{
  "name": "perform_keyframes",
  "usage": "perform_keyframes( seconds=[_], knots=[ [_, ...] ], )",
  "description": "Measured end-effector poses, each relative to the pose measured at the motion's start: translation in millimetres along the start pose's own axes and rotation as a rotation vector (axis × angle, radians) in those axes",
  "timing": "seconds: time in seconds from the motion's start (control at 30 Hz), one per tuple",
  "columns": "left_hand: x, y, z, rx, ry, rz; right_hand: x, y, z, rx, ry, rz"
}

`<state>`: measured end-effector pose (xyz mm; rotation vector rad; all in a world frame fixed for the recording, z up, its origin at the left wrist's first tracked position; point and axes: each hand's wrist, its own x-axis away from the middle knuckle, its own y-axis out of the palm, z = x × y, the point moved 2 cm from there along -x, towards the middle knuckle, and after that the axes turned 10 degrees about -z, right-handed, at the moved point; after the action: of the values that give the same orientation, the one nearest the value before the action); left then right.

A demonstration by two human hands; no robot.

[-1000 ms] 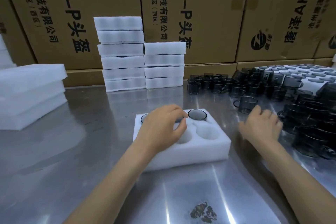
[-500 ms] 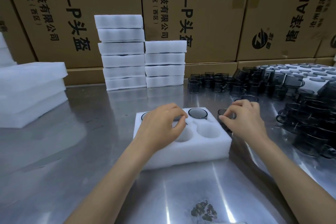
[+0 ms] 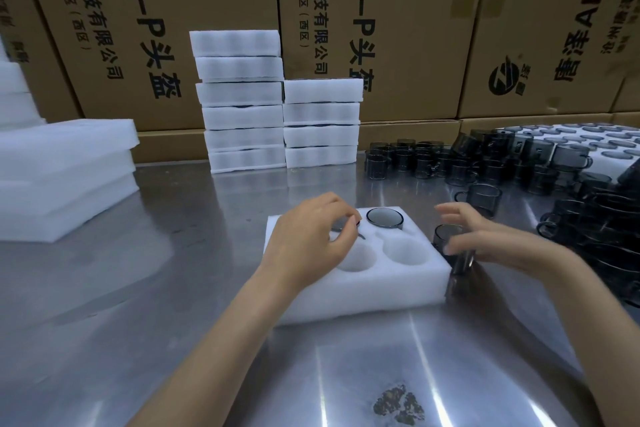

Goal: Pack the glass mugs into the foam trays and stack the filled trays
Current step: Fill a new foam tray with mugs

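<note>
A white foam tray (image 3: 353,284) lies mid-table on the steel surface. Its back right pocket holds a smoky glass mug (image 3: 385,217). The two nearer pockets (image 3: 405,251) are bare. My left hand (image 3: 311,239) rests over the back left pocket, and its fingertips pinch the dark rim of a mug (image 3: 341,228) seated there, mostly hidden under the hand. My right hand (image 3: 491,243) curls round another smoky mug (image 3: 450,246), upright against the tray's right edge, thumb in front and fingers behind.
Two stacks of filled foam trays (image 3: 242,97) (image 3: 322,121) stand at the back before cardboard boxes (image 3: 398,28). Plain foam slabs (image 3: 62,177) lie at the left. Many loose mugs (image 3: 519,163) crowd the right side. A dark stain (image 3: 398,406) marks the near table.
My right hand took a mug from the pile on the right and brought it left to the tray's right edge. My left hand stayed on the back left pocket.
</note>
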<state>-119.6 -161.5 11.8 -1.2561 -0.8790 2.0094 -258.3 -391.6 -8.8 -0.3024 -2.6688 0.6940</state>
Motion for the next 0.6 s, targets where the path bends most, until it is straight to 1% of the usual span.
perform_keyframes(
  seconds=[0.03,0.07,0.1,0.13,0.2,0.23,0.3,0.37,0.4,0.47,0.53,0.6],
  knots=[
    [0.7,-1.0,0.0,0.006,0.002,0.015,3.5,-2.5,1.3,0.009,-0.017,-0.039],
    [1.5,-2.2,-0.2,0.014,0.004,0.029,5.1,-3.9,2.9,0.025,-0.037,-0.035],
    [2.9,-3.7,-0.4,0.024,0.006,0.044,4.1,-5.9,5.0,0.052,-0.043,0.011],
    [4.7,-5.4,-0.1,0.036,0.010,0.057,2.1,-8.1,6.2,0.093,-0.042,0.094],
    [9.3,-9.0,-0.5,0.073,0.025,0.074,0.3,-12.1,6.1,0.175,-0.026,0.324],
    [12.5,-10.9,-1.4,0.094,0.033,0.083,1.5,-12.5,4.3,0.154,-0.028,0.444],
    [21.5,-15.1,-5.7,0.131,0.051,0.125,8.3,-6.8,-7.0,0.026,-0.088,0.636],
    [32.3,-19.7,-12.3,0.170,0.059,0.172,15.1,6.3,-25.6,0.020,-0.143,0.751],
    [37.4,-22.7,-16.2,0.199,0.042,0.194,17.9,15.6,-36.2,0.061,-0.160,0.787],
    [45.5,-29.0,-26.5,0.306,-0.047,0.251,22.6,38.6,-59.7,0.134,-0.198,0.830],
    [50.8,-33.9,-37.5,0.444,-0.128,0.299,23.6,64.8,-82.3,0.176,-0.218,0.809],
    [55.5,-38.3,-39.6,0.463,-0.106,0.304,19.3,90.7,-102.2,0.262,-0.198,0.771]
  ],
)
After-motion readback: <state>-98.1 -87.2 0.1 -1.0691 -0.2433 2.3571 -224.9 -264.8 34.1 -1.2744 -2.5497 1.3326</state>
